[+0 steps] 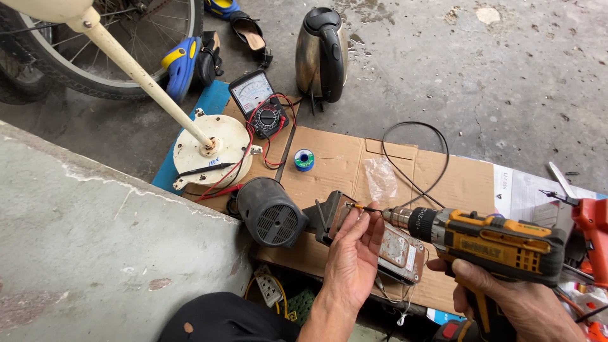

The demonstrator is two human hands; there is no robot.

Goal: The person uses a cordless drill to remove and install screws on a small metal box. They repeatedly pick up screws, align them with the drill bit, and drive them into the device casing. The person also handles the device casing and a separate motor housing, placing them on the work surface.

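Head view, looking down on a flattened brown cardboard sheet point(329, 158) spread over grey concrete floor point(506, 76).

Right hand point(519, 304): wrapped around grip of yellow-and-black cordless drill point(494, 244), fingers curled tight together on handle. Drill held level, chuck pointing left, thin bit point(366, 208) projecting toward left hand.

Left hand point(353, 253): palm up, fingers loosely curled upward; fingertips point(361, 218) at the tip of the bit. Whether pinching bit or only touching: cannot tell. Bit tip right beside a small dark metal bracket-like part point(332, 215) standing on the cardboard, just left of fingertips.

Beneath left hand, partly covered: flat rectangular metal-cased board point(399, 250) with wires trailing.

Left of bracket: dark grey round motor housing with vented end point(271, 212), touching cardboard edge. Further left: cream round fan base with long cream pole point(209, 149) tilted up toward top left corner. Behind it: black analogue multimeter with red and black leads point(259, 101). Small blue spool of solder point(304, 159) near centre of cardboard. Stainless steel electric kettle with black handle point(322, 54) upright on concrete beyond cardboard. Thin black wire loop point(418, 158) lying right of centre.

Far right edge: red tool point(592, 221), partly cut off. Top left: bicycle wheel point(101, 44), blue-and-yellow sandal point(180, 63).
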